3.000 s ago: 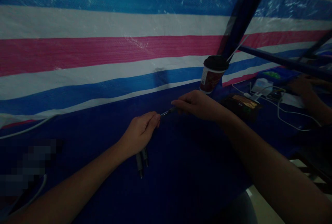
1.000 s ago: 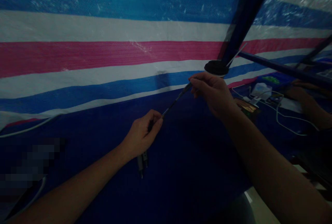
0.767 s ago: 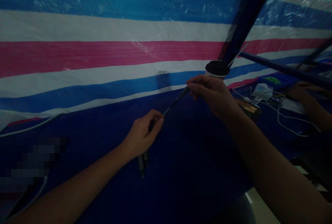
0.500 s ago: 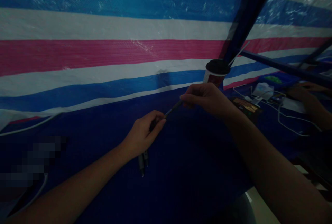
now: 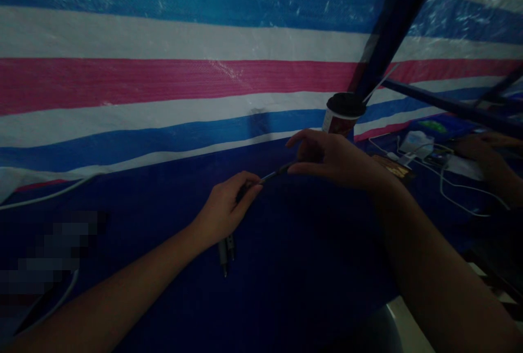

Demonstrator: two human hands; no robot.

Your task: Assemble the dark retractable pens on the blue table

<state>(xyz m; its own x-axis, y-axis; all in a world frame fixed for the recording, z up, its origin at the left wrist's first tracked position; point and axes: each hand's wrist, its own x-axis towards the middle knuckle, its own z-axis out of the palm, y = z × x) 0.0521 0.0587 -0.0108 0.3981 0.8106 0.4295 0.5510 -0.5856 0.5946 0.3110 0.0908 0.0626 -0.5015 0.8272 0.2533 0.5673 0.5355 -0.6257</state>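
My left hand (image 5: 229, 203) is closed round a thin dark pen-like stick (image 5: 274, 174), which slants up to the right out of its fingertips. At the stick's upper end is my right hand (image 5: 322, 158); its index finger is raised away from the thumb, and the stick's end lies beside the thumb. Two slim dark pens (image 5: 223, 257) lie on the blue tabletop (image 5: 294, 277) just below my left hand, their upper parts hidden by it.
A lidded paper cup (image 5: 343, 113) stands behind my right hand, near a blue metal post (image 5: 392, 31). White cables (image 5: 443, 184), a dark packet (image 5: 396, 168) and another person's hand (image 5: 474, 148) are at the right. A pixelated area covers the left side.
The fingers of my right hand have spread from a pinch on the stick, the index finger lifting. The stick now tilts a little flatter. My left hand keeps its hold.
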